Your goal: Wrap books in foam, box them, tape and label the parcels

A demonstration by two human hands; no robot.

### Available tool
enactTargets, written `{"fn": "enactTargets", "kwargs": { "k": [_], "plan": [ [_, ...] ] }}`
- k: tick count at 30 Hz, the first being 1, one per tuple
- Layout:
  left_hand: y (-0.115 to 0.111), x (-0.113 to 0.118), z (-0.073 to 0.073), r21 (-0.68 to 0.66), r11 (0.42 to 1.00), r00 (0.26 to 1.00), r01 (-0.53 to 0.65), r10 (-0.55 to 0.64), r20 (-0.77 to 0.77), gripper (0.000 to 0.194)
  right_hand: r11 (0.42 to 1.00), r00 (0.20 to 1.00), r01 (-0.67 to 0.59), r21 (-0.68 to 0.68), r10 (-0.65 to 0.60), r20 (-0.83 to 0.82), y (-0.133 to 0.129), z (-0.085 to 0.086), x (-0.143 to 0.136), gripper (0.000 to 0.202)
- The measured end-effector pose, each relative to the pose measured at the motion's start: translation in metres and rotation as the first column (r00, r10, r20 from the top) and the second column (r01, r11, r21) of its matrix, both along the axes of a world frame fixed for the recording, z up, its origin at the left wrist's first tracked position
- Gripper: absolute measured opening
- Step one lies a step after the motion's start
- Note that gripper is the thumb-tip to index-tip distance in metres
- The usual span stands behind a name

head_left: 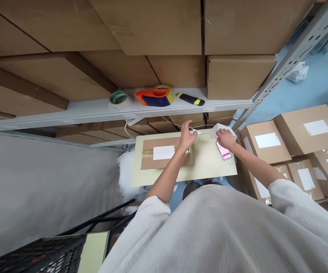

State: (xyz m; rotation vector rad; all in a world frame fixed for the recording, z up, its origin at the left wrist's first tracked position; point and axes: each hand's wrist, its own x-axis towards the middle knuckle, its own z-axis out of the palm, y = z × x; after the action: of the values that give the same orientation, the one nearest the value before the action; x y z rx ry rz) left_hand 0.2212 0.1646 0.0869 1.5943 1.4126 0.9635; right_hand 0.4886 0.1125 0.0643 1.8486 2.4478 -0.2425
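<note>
Right of taped carton (158, 163), white object (231, 132) is touched by right hand (226, 139), finger closure unclear. Near carton's right end, left hand (187, 137) is held open, thumb spread.

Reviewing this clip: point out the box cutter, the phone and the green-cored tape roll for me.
Box cutter (190, 99), head view, middle of its handle.
Phone (223, 151), head view, on its lit screen.
Green-cored tape roll (118, 97), head view, on its green inner core.

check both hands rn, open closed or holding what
Left hand: open, thumb and fingers apart.
Right hand: on the white object; whether it grips cannot be told.
</note>
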Motion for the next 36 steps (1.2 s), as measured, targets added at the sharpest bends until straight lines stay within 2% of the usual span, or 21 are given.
{"fn": "enactTargets", "kwargs": {
  "k": [4, 8, 11, 14, 17, 20, 23, 27, 29, 32, 34, 36],
  "plan": [
    [-0.008, -0.027, 0.014, -0.016, 0.999, 0.996, -0.039, 0.04, 0.078, 0.066, 0.995, 0.977, 0.009, 0.096, 0.011, -0.214, -0.008, 0.009, -0.043, 0.041],
    [-0.019, -0.056, 0.027, -0.065, 0.997, 0.985, -0.043, 0.053, 0.163, 0.064, 0.993, 0.912, 0.061, 0.104, -0.013, -0.41, -0.013, 0.008, -0.084, 0.05],
    [-0.029, -0.082, 0.034, -0.111, 0.993, 0.974, -0.05, 0.073, 0.214, 0.062, 0.988, 0.821, 0.129, 0.083, -0.06, -0.568, -0.014, 0.009, -0.115, 0.037],
    [-0.037, -0.112, 0.037, -0.15, 0.987, 0.959, -0.052, 0.091, 0.269, 0.059, 0.981, 0.681, 0.184, 0.065, -0.079, -0.728, -0.015, 0.016, -0.145, 0.018],
    [-0.044, -0.142, 0.036, -0.197, 0.978, 0.934, -0.068, 0.132, 0.333, 0.061, 0.974, 0.537, 0.225, 0.028, -0.1, -0.838, -0.019, 0.025, -0.174, 0.014],
    [-0.049, -0.17, 0.032, -0.245, 0.964, 0.895, -0.1, 0.195, 0.402, 0.058, 0.964, 0.428, 0.26, -0.054, -0.165, -0.889, -0.026, 0.032, -0.201, 0.017],
    [-0.055, -0.192, 0.027, -0.271, 0.956, 0.873, -0.112, 0.224, 0.432, 0.048, 0.949, 0.355, 0.275, -0.155, -0.25, -0.901, -0.036, 0.032, -0.224, 0.025],
    [-0.066, -0.213, 0.021, -0.323, 0.942, 0.907, -0.091, 0.212, 0.364, 0.025, 0.918, 0.257, 0.303, -0.257, -0.338, -0.905, -0.049, 0.026, -0.246, 0.037],
    [-0.07, -0.221, 0.018, -0.347, 0.935, 0.928, -0.069, 0.188, 0.323, 0.02, 0.907, 0.227, 0.316, -0.278, -0.357, -0.906, -0.054, 0.026, -0.253, 0.042],
    [-0.073, -0.228, 0.011, -0.34, 0.94, 0.947, -0.032, 0.138, 0.291, 0.025, 0.901, 0.212, 0.325, -0.287, -0.365, -0.907, -0.06, 0.028, -0.261, 0.044],
    [-0.075, -0.23, 0.006, -0.306, 0.952, 0.955, -0.011, 0.101, 0.279, 0.03, 0.897, 0.208, 0.335, -0.29, -0.37, -0.905, -0.062, 0.031, -0.264, 0.043],
    [-0.075, -0.23, 0.0, -0.214, 0.977, 0.97, 0.015, 0.038, 0.241, 0.035, 0.89, 0.206, 0.349, -0.294, -0.378, -0.903, -0.063, 0.033, -0.266, 0.043]
  ]
}}
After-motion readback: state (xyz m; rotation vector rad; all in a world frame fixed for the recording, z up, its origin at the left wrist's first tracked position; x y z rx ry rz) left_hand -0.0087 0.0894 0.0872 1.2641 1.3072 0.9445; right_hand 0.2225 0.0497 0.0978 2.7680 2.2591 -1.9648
